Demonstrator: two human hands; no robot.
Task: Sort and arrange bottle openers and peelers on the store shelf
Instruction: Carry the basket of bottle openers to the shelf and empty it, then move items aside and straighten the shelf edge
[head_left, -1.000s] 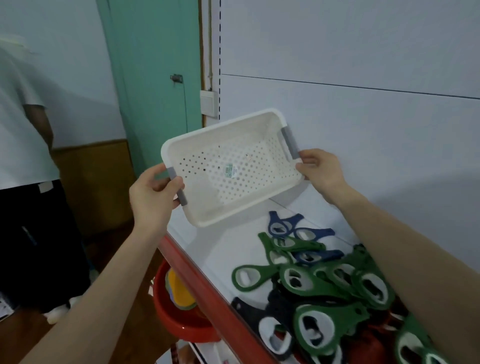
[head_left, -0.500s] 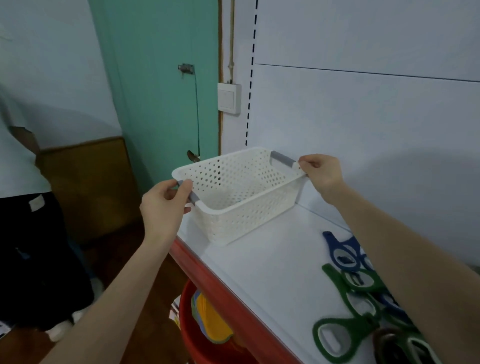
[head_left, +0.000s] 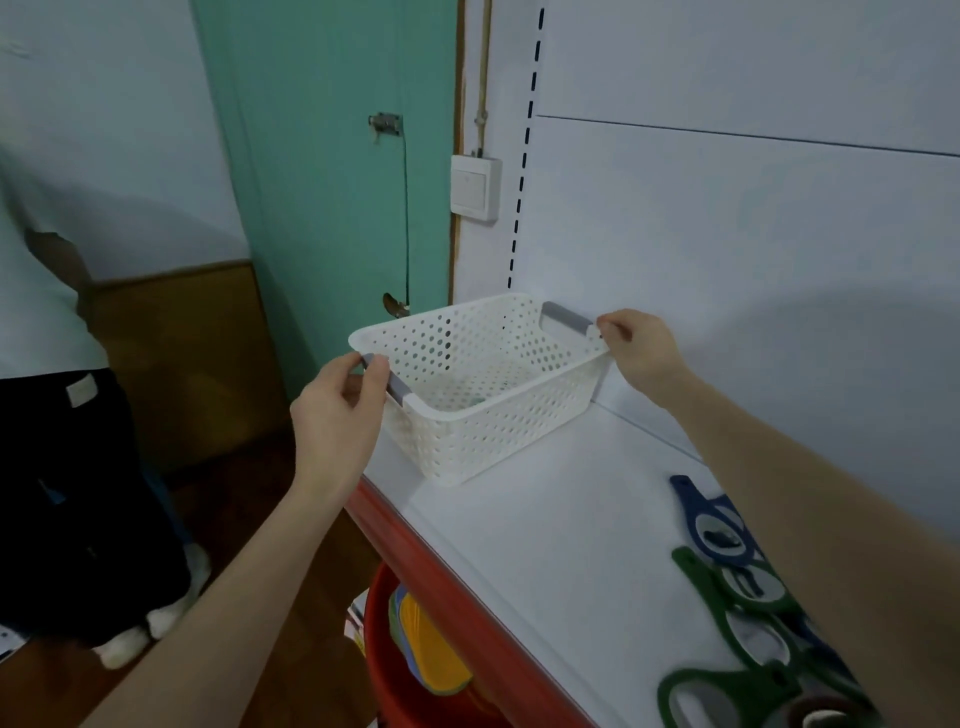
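The white shelf (head_left: 545, 545) has loads of bare room in the middle. It has a red front lip (head_left: 441, 577) on the near side and the back panel (head_left: 727, 234) right behind. The perforated white basket (head_left: 483, 431) sits at the shelf's left end, far corner close to the panel. Its near-left corner is pretty much at the lip, so I'd slide it inward rather than outward.

It looks like thin plastic and nearly empty, so I'd guess it's light, a bit flexy and easy to tip. The grey handles are the obvious grab spots. The left hand (head_left: 337, 410) is curled round the near handle (head_left: 389, 382), and the right hand (head_left: 641, 353) pinches the rim just beside the far one.

The green and blue bottle openers (head_left: 727, 587) are piled lower right, well apart from the basket. They look flat, stiff and tangle-prone. Can't spot any peelers.
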